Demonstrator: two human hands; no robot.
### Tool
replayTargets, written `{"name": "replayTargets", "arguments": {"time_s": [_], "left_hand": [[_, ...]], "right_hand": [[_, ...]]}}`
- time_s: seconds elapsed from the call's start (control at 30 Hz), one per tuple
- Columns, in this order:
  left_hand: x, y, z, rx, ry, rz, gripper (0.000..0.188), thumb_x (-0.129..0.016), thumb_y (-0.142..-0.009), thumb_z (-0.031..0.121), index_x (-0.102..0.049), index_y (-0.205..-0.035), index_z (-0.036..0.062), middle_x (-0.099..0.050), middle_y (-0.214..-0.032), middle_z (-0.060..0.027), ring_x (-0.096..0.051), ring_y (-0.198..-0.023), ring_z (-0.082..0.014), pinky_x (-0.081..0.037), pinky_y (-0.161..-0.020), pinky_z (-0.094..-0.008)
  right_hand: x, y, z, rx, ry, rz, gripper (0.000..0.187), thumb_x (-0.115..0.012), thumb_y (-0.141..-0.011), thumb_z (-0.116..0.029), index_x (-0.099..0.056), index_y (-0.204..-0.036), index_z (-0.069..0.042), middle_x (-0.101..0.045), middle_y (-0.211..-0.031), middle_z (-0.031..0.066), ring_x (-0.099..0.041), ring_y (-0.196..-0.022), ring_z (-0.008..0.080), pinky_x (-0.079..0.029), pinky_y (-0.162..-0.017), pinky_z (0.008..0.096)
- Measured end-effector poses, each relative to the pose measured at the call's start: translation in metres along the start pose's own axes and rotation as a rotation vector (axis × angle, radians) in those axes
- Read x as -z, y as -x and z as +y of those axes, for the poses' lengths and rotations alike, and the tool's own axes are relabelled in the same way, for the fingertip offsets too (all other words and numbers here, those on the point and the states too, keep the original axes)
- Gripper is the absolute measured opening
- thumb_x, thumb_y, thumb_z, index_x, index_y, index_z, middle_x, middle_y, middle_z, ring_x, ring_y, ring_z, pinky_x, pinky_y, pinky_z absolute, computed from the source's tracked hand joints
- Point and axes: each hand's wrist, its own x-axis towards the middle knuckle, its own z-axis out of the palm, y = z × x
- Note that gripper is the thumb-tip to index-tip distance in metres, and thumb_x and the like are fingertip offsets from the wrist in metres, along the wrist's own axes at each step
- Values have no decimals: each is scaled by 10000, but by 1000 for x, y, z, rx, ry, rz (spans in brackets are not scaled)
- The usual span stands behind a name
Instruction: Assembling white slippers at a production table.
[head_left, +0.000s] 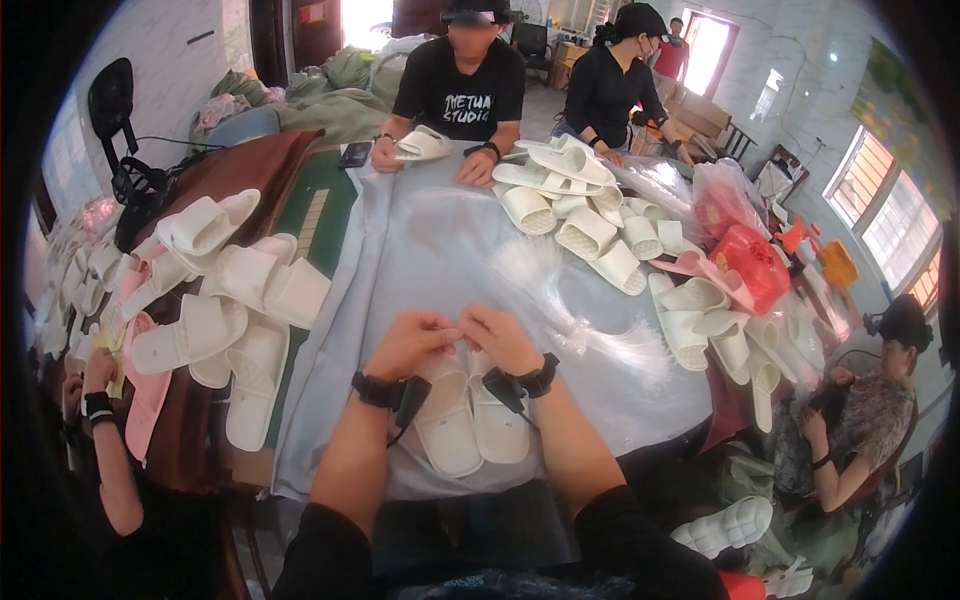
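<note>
A pair of white slippers lies side by side in front of me on the grey sheet (425, 240), the left slipper (447, 440) and the right slipper (502, 435) with their heels toward me. Above their far ends, my left hand (415, 338) and my right hand (492, 338) meet with fingertips pinched together. Whatever sits between the fingers is too small or hidden to make out. My hands and wrists cover the slippers' upper parts. Just beyond my right hand is a bundle of thin clear plastic strands (578, 335), fanned out at both ends.
Loose white slippers (275, 275) are heaped at the left, and another slipper pile (585, 230) stands at the far right beside a red bag (750, 268). Across the table a person holds a white slipper (423, 143). Other people work at both sides and the back.
</note>
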Motion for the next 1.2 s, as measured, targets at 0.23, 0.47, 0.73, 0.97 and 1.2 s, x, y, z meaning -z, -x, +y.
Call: {"name": "replayTargets", "arguments": {"time_s": [0.23,0.47,0.73,0.97,1.2], "left_hand": [[-1,-1,-2,-3,0,-3,114,-705,-859,97,-687,-850,-15,-639,-723,-34,-580,-635,-85,-453,-585,-212],[-2,0,-2,-9,56,-37,101,-710,-850,80,-689,-854,-18,-646,-733,-37,-587,-641,-92,-465,-593,-216],[-3,0,-1,-1,65,-21,133,-718,-838,65,-671,-926,-22,-673,-822,-55,-614,-731,-104,-487,-654,-220],[-2,-1,-2,-36,-10,-5,139,-709,-848,82,-664,-945,-7,-681,-857,-51,-619,-770,-99,-491,-687,-229],[-2,-2,-2,-61,-34,0,118,-693,-867,104,-647,-935,20,-663,-855,-16,-603,-776,-85,-470,-691,-227]], "right_hand": [[0,0,5,-10,-86,-3,184,-545,-945,-159,-548,-827,-19,-536,-632,43,-505,-571,128,-418,-545,285],[1,0,-1,-15,3,-33,205,-545,-933,-182,-547,-810,-18,-535,-604,58,-499,-544,143,-412,-534,300],[2,0,7,-20,12,-41,221,-538,-914,-190,-557,-788,-10,-539,-585,64,-512,-532,150,-414,-525,305],[0,-1,1,-26,30,-15,238,-541,-914,-194,-574,-786,5,-562,-593,68,-529,-535,149,-425,-530,301],[-3,-1,11,-32,-109,21,167,-562,-920,-140,-567,-843,7,-601,-675,57,-554,-597,114,-461,-568,272]]}}
